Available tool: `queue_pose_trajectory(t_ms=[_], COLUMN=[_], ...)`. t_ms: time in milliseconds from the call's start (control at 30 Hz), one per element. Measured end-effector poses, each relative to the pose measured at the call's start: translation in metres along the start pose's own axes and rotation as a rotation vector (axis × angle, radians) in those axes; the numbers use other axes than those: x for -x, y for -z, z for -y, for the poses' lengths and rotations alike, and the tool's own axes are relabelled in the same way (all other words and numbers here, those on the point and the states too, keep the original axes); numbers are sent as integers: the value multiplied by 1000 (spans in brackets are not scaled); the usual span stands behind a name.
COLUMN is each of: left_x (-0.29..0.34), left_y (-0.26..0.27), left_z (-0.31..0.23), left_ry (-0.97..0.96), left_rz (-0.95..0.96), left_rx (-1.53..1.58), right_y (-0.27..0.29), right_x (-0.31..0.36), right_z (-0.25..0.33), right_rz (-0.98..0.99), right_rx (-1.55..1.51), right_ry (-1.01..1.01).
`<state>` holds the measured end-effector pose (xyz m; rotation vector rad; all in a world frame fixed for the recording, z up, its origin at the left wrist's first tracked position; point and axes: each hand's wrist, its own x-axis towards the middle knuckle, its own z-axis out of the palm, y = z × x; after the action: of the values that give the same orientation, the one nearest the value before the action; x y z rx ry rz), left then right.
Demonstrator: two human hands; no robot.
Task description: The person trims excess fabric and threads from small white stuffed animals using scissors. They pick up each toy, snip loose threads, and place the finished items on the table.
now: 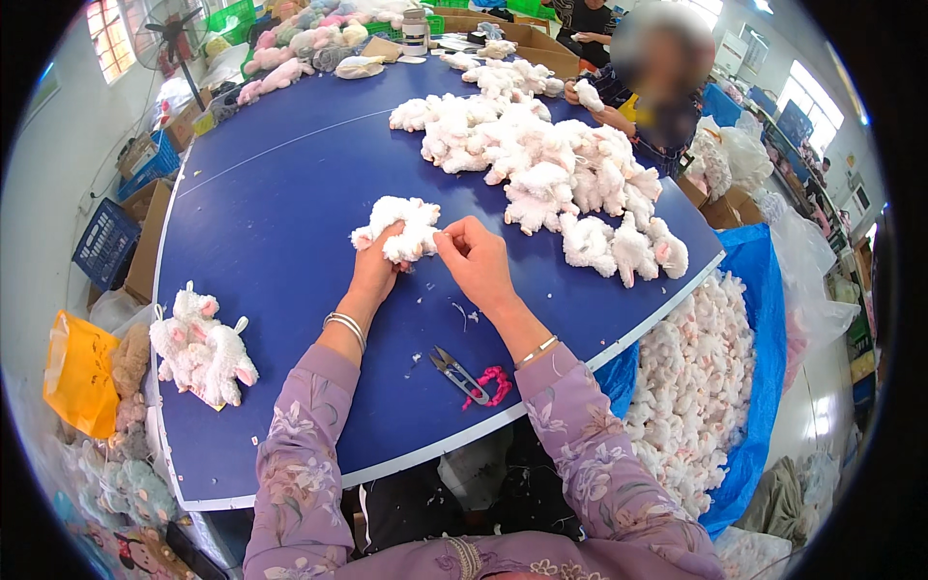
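A small white plush toy [414, 215] is held above the blue table by my left hand [375, 266], whose fingers are closed round its underside and partly hidden by the fur. From the right, my right hand [478, 261] pinches at the toy's edge with thumb and forefinger; any thread between the fingertips is too small to see. Below my hands, thread snips [458, 375] with a pink cord [498, 385] lie on the table near its front edge. A few bits of white fluff and thread are scattered beside the snips.
A large heap of white plush toys [541, 155] covers the table's far right. Several more plush toys [203, 348] lie at the left edge. A blue bag [764, 329] full of plush pieces stands at the right. Across the table, a co-worker [667, 106] handles a white piece.
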<state>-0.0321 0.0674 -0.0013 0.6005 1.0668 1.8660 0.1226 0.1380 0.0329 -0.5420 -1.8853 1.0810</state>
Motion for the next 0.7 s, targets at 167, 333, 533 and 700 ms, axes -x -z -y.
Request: queue_pose_trajectory(t_ms=[167,333,533,700], left_x=[-1,-3,-1,-2], left_y=[-1,-3,-5,-3], left_z=[1,0,-3,-1], left_ry=[-45,-95,-87,-72], left_rz=[13,-15,-63,-19], left_rx=[-103,-26,83,70], right_y=[5,3,-8,-11], right_x=[3,7,17,18], right_z=[-1,-12,-8,-1], right_rz=[-25,31,150,99], right_rx=[-165,-247,-122,-124], right_ry=[-34,-173,-87,-4])
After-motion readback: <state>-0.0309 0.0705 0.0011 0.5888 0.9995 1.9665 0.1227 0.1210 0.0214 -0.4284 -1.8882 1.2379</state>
